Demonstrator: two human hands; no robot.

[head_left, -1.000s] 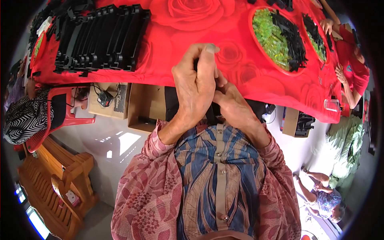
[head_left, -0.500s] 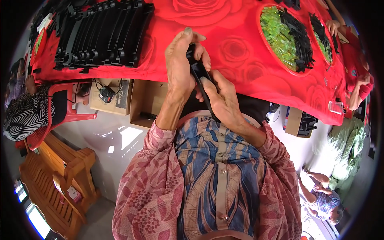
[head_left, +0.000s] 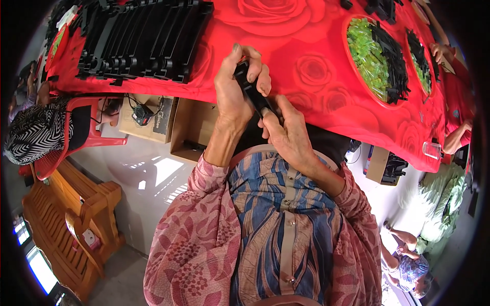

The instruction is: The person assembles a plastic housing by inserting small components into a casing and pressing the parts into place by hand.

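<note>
A left hand (head_left: 232,97) curls its fingers around a slim black plastic part (head_left: 249,91); the right hand (head_left: 292,137) pinches the near end.

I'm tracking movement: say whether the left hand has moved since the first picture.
Yes: the left hand is farther left, nearer the stacked black parts.

Near the left end of the red-covered table (head_left: 306,41) stands a red chair (head_left: 97,144); a slatted wooden bench (head_left: 66,229) sits farther from the table. On the table's near side, bright light patches (head_left: 167,172) mark the pale floor (head_left: 127,204).
</note>
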